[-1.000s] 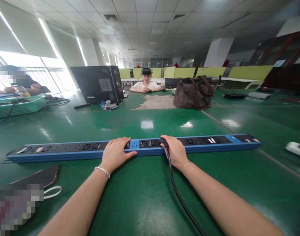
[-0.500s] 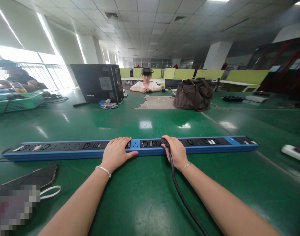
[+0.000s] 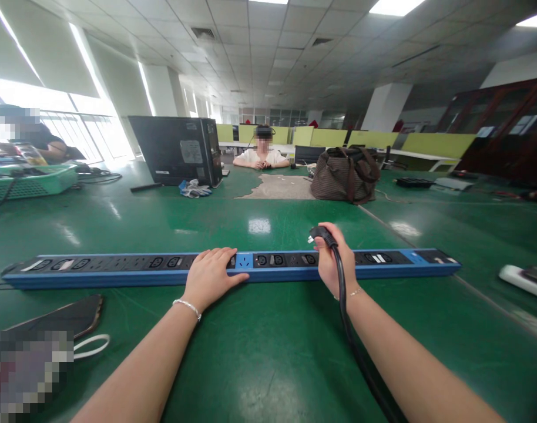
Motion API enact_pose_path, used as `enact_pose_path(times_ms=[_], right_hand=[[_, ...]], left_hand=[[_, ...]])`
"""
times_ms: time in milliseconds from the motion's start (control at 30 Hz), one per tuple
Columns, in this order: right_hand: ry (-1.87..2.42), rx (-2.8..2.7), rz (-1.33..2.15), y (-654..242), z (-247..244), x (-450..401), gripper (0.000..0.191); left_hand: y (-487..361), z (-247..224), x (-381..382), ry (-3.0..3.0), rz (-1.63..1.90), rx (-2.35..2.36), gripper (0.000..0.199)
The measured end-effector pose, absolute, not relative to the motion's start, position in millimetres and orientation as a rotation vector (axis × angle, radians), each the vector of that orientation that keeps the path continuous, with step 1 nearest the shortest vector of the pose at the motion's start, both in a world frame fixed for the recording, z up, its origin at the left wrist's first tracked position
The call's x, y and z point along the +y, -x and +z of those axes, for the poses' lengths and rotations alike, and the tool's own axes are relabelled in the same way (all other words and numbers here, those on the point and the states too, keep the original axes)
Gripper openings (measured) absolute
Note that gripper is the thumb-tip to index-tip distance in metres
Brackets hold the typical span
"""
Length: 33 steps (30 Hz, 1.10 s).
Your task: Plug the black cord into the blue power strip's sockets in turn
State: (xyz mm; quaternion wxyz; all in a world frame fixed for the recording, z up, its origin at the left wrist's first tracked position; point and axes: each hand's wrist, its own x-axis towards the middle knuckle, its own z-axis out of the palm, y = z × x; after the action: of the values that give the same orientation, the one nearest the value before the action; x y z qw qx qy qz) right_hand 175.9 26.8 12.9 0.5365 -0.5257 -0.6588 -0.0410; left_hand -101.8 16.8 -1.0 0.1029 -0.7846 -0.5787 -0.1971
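A long blue power strip (image 3: 277, 274) with black sockets lies across the green table. My left hand (image 3: 212, 271) grips it near the middle, fingers over its top and thumb along the front side, just left of a blue socket (image 3: 244, 261). Above the strip, to the right of centre, my right hand (image 3: 339, 258) is closed around a black power plug (image 3: 324, 235). The plug's metal prongs show, pointing left and clear of the sockets. Its thick black cable (image 3: 348, 329) hangs down past my wrist to the bottom edge.
Left of my left forearm lie a dark phone (image 3: 81, 314) and a blurred-out object with a white loop (image 3: 92, 346). A white object (image 3: 522, 279) sits at right. Farther back are a computer case (image 3: 175, 150), gloves (image 3: 194, 188), a green basket (image 3: 43, 182), a brown bag (image 3: 343, 176) and two people.
My right hand has lifted the plug off the strip's socket and moved it up and to the right. My left hand has stayed on the strip.
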Motion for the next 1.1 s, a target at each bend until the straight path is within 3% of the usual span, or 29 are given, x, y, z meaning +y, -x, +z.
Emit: enact_pose_path(times_ms=[533,1100], right_hand=[[1.140,-2.011,0.119,-80.8,5.1,23.9,0.027],[1.335,-2.123,-0.171,-51.6,15.8,10.5,0.023]], left_hand=[[100.8,-0.8,16.2,2.318,-0.626,-1.711,0.070],[97.3,2.1,14.2,2.333,-0.715,-1.690,0.040]])
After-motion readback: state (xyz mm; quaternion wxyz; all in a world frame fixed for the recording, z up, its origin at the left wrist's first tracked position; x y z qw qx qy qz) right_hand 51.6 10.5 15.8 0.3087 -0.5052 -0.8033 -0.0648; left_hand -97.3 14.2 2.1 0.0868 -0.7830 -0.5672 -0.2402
